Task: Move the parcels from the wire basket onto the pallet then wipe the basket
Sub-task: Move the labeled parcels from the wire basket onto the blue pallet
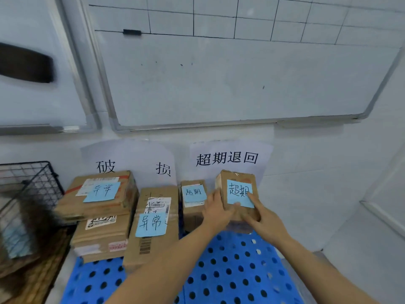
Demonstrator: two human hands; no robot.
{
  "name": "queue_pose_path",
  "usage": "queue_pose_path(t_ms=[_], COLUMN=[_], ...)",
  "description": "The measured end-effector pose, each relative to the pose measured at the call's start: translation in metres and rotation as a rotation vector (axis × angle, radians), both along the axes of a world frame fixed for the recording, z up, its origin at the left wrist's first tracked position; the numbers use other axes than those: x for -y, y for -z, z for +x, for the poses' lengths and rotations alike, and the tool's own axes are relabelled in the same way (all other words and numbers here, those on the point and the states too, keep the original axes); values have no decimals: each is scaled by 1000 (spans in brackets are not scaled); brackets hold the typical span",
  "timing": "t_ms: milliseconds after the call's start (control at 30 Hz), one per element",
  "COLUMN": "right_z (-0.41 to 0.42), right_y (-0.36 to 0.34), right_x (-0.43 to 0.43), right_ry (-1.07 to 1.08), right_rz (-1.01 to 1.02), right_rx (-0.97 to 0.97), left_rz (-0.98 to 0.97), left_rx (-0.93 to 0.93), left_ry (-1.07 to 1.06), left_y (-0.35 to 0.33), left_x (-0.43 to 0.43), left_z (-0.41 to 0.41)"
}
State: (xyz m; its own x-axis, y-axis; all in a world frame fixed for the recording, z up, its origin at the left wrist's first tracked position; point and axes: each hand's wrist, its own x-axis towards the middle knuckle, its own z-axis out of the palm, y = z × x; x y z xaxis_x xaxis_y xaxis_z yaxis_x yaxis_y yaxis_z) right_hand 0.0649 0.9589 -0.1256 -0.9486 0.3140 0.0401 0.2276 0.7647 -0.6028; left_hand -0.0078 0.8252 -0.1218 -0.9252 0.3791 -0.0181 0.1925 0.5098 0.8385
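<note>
Head view: left hand (217, 212) and right hand (262, 219) both grip a small parcel (232, 175) at the back right of the pallet (230, 270), near the wall. Just left: second small parcel (192, 212), taller parcel (156, 242), two-parcel stack (98, 235). Far left: wire basket (32, 178).

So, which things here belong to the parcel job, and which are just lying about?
Job: parcel in hand, left hand and right hand gripping it, stacked parcels, blue pallet, wire basket.
Lying about: whiteboard, black item on it, second whiteboard at left.
</note>
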Motion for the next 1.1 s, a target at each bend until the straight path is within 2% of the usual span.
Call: queue_pose_path(t_ms=[133,267,467,600,733,800,933,1100], right_z=[-36,-65,-94,-102,-105,-108,-110,-115], right_y=[27,48,68,79,84,87,89,81], right_x=[-12,-30,-31,-30,-26,-27,-24,-18], right_ry=[-78,-82,-98,-82,-56,-52,-51,-102], right_rz=[4,-117,-182,-141,-119,-112,-75,25], right_rx=[-32,19,61,68,91,115,159,236], left_rz=[-240,-446,-549,-654,-621,-691,-826,-847], left_rx=[-45,-68,-126,-162,-222,-251,-231,-199], left_ry=[-46,-40,-66,-67,-88,-39,12,10], left_y=[12,28,41,49,57,60,65,64], left_x=[-13,-18,-19,-20,-22,-21,-24,-28], left_z=[-19,-42,-66,-72,-73,-75,-76,-78])
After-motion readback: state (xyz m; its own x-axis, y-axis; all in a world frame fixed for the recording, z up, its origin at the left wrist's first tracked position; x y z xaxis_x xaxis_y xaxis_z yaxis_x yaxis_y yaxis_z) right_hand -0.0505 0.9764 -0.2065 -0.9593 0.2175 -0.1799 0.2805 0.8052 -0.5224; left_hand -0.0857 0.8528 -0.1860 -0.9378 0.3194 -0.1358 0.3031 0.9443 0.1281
